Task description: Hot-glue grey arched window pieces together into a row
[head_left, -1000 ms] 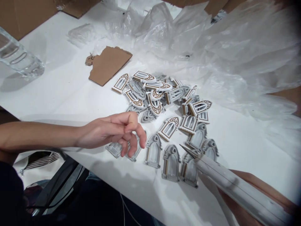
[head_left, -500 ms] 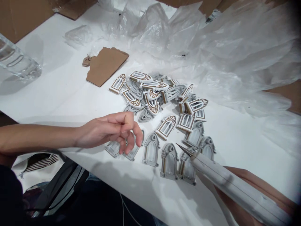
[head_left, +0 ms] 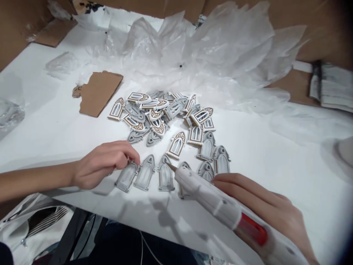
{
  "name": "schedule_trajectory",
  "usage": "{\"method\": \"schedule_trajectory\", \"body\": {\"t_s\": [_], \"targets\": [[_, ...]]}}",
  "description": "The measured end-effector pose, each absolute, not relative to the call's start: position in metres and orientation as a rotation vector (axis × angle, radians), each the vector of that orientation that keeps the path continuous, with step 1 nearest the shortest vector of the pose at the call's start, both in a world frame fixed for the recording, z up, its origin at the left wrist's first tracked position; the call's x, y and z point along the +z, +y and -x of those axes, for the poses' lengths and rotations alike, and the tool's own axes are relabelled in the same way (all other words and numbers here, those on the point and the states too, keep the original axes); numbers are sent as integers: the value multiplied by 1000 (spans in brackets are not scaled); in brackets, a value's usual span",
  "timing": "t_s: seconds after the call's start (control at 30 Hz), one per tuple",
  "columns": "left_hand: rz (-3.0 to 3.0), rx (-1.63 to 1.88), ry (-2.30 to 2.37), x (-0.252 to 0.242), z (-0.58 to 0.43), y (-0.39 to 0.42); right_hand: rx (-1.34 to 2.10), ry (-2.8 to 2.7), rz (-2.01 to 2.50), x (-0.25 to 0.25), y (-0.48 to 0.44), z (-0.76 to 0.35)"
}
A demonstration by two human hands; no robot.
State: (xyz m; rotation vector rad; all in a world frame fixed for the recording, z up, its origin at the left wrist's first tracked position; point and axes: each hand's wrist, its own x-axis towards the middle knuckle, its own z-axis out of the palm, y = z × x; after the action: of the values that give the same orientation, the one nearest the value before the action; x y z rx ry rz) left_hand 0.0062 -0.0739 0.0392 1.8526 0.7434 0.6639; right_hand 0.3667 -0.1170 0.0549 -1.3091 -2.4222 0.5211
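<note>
Head view: a white table (head_left: 278, 154) edged by brown cardboard walls (head_left: 325, 48), with crumpled clear plastic sheeting (head_left: 209, 62) bunched along the far side. Near the sheeting, a torn cardboard scrap (head_left: 99, 94) and, just beside it, a loose pile of arched window pieces (head_left: 154, 117), grey with gold scrollwork. Nearer the table edge, a row of grey arched pieces (head_left: 145, 173). Left hand (head_left: 102, 165) at the row's left end, fingers (head_left: 129, 152) curled narrowly together, tips right at the leftmost piece; contact or grip impossible to tell. Right hand (head_left: 261, 202) low at right, fingers (head_left: 242, 187) wrapped firmly around a white hot glue gun (head_left: 212, 198), its metal nozzle (head_left: 171, 166) pointing left among the grey pieces, touching none clearly.
</note>
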Motion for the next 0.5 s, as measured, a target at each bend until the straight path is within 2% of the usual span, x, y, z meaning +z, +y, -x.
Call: {"method": "schedule_trajectory", "body": {"t_s": [0.17,0.33,0.5], "targets": [[-2518,676,630,26,-5,-63,610,-2450,1266,65,-103,-345],[-2895,708,268,21,-5,-55,566,-2499,1180,56,-102,-342],[-2705,740,625,21,-3,-58,444,-2543,1153,53,-104,-336]]}}
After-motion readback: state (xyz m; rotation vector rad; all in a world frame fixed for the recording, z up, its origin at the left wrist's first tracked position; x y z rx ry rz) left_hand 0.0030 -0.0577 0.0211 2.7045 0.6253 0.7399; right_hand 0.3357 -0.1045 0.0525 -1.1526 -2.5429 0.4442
